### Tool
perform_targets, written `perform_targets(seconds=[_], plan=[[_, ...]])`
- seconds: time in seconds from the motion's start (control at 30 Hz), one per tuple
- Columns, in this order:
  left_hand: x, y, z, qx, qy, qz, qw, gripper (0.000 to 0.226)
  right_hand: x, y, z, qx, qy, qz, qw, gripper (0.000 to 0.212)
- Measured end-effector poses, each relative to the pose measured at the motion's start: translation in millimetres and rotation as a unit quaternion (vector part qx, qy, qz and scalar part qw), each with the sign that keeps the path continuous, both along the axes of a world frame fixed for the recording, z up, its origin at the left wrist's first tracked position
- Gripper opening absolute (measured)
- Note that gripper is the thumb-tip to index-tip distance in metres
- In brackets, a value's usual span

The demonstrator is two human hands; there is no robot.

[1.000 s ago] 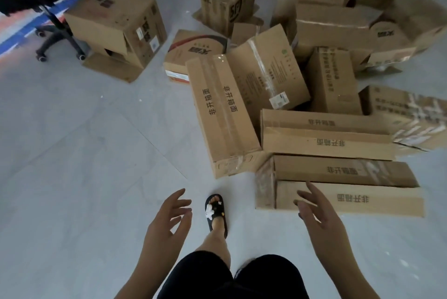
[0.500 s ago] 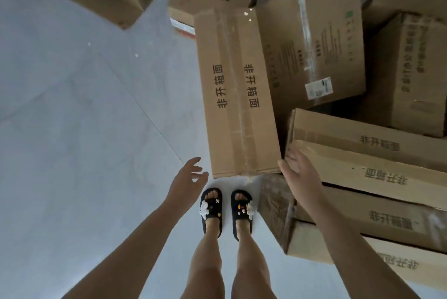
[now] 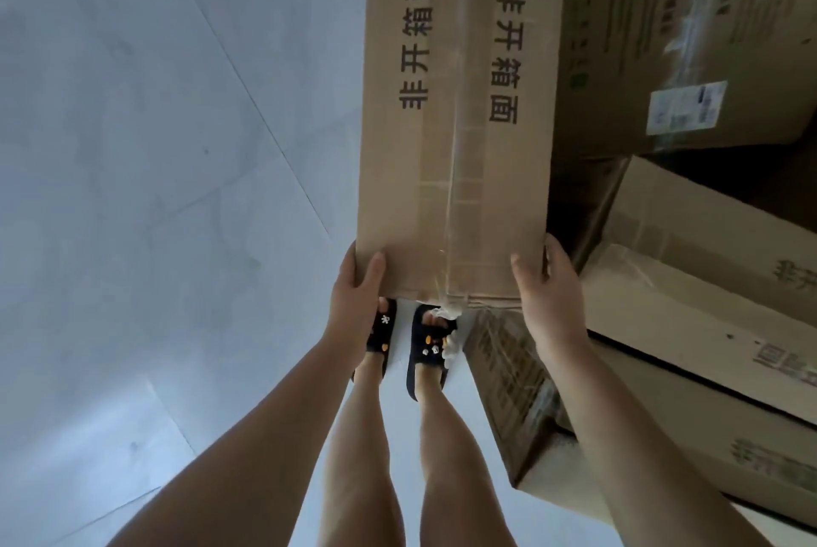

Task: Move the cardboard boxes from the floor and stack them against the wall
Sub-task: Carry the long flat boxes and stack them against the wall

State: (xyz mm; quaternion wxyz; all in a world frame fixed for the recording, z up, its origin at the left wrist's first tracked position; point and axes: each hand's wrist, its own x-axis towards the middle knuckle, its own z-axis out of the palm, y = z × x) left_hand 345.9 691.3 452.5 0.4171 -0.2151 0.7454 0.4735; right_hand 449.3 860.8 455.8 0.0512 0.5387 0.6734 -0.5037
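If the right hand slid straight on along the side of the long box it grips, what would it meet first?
Probably the labelled box leaning beside the long box; the right hand first crosses a dark gap whose depth is unclear.

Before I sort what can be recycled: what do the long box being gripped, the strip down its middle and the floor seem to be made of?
Long box: plain brown cardboard, matte, with printed black characters and creased edges. Strip: it looks like clear plastic packing tape, glossy and wrinkled along the seam. Floor: probably pale grey ceramic or stone tile, smooth with a faint sheen and thin joint lines.
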Motion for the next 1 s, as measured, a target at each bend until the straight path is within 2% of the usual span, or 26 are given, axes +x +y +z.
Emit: perform_targets(seconds=[0.13, 0.27, 0.37, 0.53, 0.63, 0.7, 0.8, 1.0], plan=[[-20, 0, 44, 0.025, 0.025, 0.075, 0.997, 0.035, -12, -1, 36, -0.032, 0.061, -0.045, 0.997, 0.057], [-39, -2, 100, 0.091, 0.023, 0.148, 0.985, 0.032, -30, -4, 91, -0.145, 0.184, -0.122, 0.964, 0.052], [-49, -11, 147, 0.103, 0.026, 0.186, 0.977, 0.033, -46, -13, 136, -0.198, 0.202, -0.119, 0.952, 0.045], [-34, -61, 220, 0.086, 0.067, 0.222, 0.969, 0.017, -53, -56, 205, -0.221, 0.205, -0.061, 0.952, 0.049], [-8, -104, 260, 0.08, 0.084, 0.268, 0.956, 0.026, -49, -94, 240, -0.226, 0.198, -0.01, 0.954, 0.051], [10, -137, 285, 0.076, 0.102, 0.306, 0.943, 0.028, -51, -122, 263, -0.226, 0.194, 0.042, 0.954, 0.041], [35, -191, 311, 0.075, 0.13, 0.375, 0.915, 0.025, -60, -168, 295, -0.235, 0.203, 0.14, 0.94, 0.031], [87, -306, 347, 0.076, 0.188, 0.505, 0.839, 0.03, -76, -288, 333, -0.256, 0.215, 0.307, 0.891, 0.042]])
